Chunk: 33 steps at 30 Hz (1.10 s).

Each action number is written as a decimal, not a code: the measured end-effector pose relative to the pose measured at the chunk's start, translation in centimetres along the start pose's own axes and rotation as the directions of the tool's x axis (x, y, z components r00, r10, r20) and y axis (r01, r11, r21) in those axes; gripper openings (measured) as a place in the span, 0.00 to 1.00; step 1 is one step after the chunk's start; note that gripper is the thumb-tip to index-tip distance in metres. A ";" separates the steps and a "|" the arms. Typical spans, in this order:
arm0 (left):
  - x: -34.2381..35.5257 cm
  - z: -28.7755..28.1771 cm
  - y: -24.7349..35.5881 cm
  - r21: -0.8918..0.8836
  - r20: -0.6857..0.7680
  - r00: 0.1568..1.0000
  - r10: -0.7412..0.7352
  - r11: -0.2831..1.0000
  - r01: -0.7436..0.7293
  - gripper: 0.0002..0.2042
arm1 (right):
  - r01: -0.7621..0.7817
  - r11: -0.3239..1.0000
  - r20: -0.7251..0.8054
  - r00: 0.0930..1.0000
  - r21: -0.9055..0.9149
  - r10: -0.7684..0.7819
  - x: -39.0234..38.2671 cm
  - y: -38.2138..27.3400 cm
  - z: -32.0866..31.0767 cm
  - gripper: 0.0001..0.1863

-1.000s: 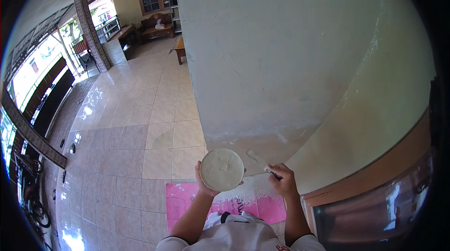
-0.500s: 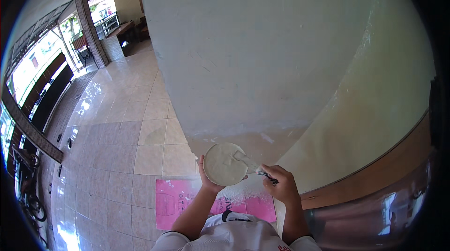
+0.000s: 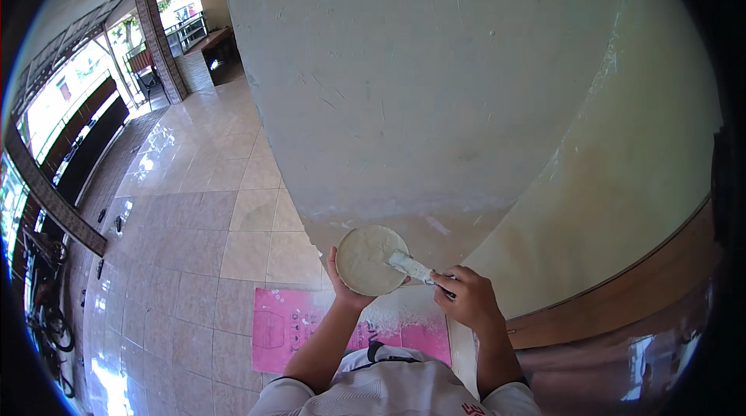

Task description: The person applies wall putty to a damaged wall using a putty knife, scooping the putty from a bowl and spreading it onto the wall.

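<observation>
My left hand (image 3: pixel 346 288) is wrapped round the lower left side of a round, shallow container of off-white paste (image 3: pixel 365 264), probably wall filler. Its thumb shows at the rim, while the other fingers are mostly hidden underneath. In my right hand (image 3: pixel 471 298) is a putty knife (image 3: pixel 412 267), gripped by its dark handle. The blade, smeared with white paste, rests at the right part of the container, over the paste. Just ahead of the container stands a grey-green wall (image 3: pixel 388 121) with scratches and a bare, brownish strip low down.
Under my arms a pink sheet (image 3: pixel 284 330), dusted with white bits, lies on the tiled floor (image 3: pixel 186 261). A second, yellowish wall (image 3: pixel 622 183) meets the first at the right, with a brown wooden edge (image 3: pixel 614 292) below it. Far left are a pillar (image 3: pixel 159 35) and bicycles (image 3: pixel 50 323).
The container and both hands have shifted slightly upward in view. The putty knife's blade has turned flatter and shows more white paste. The whole view has moved a little.
</observation>
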<state>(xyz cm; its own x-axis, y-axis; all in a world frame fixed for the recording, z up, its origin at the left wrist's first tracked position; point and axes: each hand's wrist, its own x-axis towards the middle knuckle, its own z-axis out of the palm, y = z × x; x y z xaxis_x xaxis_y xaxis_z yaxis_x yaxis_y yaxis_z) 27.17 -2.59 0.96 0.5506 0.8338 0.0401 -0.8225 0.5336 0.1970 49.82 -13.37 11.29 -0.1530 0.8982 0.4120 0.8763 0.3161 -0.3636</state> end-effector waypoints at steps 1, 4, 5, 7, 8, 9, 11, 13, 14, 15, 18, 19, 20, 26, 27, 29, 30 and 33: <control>0.0 -0.2 -0.1 -0.001 -0.015 1.000 0.015 1.000 -0.015 0.44 | -0.001 1.000 -0.015 1.000 0.025 0.001 0.0 0.1 0.1 0.14; 0.1 0.0 -0.3 -0.009 -0.043 0.999 0.021 1.000 -0.021 0.45 | -0.009 0.999 -0.009 1.000 0.051 0.010 0.0 0.4 0.1 0.14; 0.1 0.1 -0.4 -0.016 -0.054 0.998 0.012 1.000 -0.013 0.45 | -0.016 0.999 0.009 1.000 0.050 0.016 0.1 0.5 0.1 0.14; 0.2 -0.5 -0.4 -0.026 -0.032 0.999 0.019 0.999 -0.020 0.45 | -0.010 0.997 -0.005 1.000 0.076 0.011 0.2 0.7 0.3 0.14; 0.3 -0.7 -0.5 -0.036 -0.009 1.000 0.022 0.999 -0.023 0.45 | -0.008 0.995 -0.020 1.000 0.101 0.010 0.3 0.8 0.3 0.15; 0.3 -0.9 -0.5 -0.034 -0.010 1.000 0.024 0.999 -0.024 0.45 | -0.006 0.995 -0.020 1.000 0.103 0.009 0.3 0.8 0.3 0.15; 0.4 -1.0 -0.6 -0.014 -0.030 0.999 0.042 0.999 -0.042 0.46 | -0.020 0.995 0.005 1.000 0.098 0.020 0.5 0.8 0.2 0.15; 0.5 -0.9 -0.7 0.000 -0.059 0.997 0.054 0.999 -0.054 0.46 | -0.009 0.998 0.005 1.000 0.058 0.009 0.6 0.7 0.1 0.14; 0.6 -0.9 -0.7 0.013 -0.089 0.994 0.067 0.998 -0.066 0.46 | 0.001 1.000 0.008 1.000 0.019 -0.001 0.7 0.7 0.1 0.14; 0.6 -1.2 -0.7 0.016 -0.086 0.994 0.070 0.998 -0.069 0.46 | 0.005 1.000 0.005 1.000 0.020 -0.005 0.6 0.7 0.2 0.14; 0.7 -1.9 -0.6 -0.002 -0.083 0.993 0.083 0.996 -0.084 0.46 | -0.013 1.000 0.027 1.000 0.009 0.013 0.4 0.8 0.4 0.14; 0.6 -1.8 -0.5 0.006 -0.077 0.994 0.079 0.997 -0.079 0.46 | 0.006 0.999 0.007 1.000 0.037 -0.006 0.3 0.6 0.2 0.14; 0.7 -1.8 -0.4 0.013 -0.071 0.995 0.076 0.997 -0.075 0.46 | 0.025 0.998 -0.012 1.000 0.065 -0.025 0.3 0.3 0.1 0.14; 0.8 -2.0 -0.4 0.046 -0.098 0.990 0.100 0.994 -0.096 0.45 | 0.051 0.997 0.100 0.993 0.064 -0.057 -0.1 -0.6 -0.2 0.15; 0.8 -2.1 -0.3 0.046 -0.099 0.990 0.100 0.994 -0.096 0.45 | 0.043 0.997 0.103 0.993 0.059 -0.049 0.0 -0.6 -0.4 0.15; 0.8 -2.2 -0.2 0.007 -0.069 0.995 0.074 0.997 -0.074 0.46 | 0.034 0.998 0.144 0.989 0.046 -0.040 0.2 -0.8 -0.6 0.15; 0.8 -2.0 -0.1 0.008 -0.070 0.995 0.071 0.997 -0.071 0.46 | 0.025 0.999 0.182 0.983 0.034 -0.031 0.4 -0.8 -0.5 0.15; 0.8 -1.5 -0.1 -0.011 0.102 0.994 0.035 0.999 -0.034 0.46 | 0.014 0.998 0.150 0.988 0.065 -0.024 0.5 -0.5 -0.4 0.17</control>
<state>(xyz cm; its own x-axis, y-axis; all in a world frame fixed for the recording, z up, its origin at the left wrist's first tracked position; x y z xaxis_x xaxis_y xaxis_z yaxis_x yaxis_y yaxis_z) 27.47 -1.75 -0.46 0.5328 0.8335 0.1463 -0.8425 0.5062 0.1843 49.53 -13.23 12.03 -0.2406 0.9260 0.2910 0.8425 0.3481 -0.4111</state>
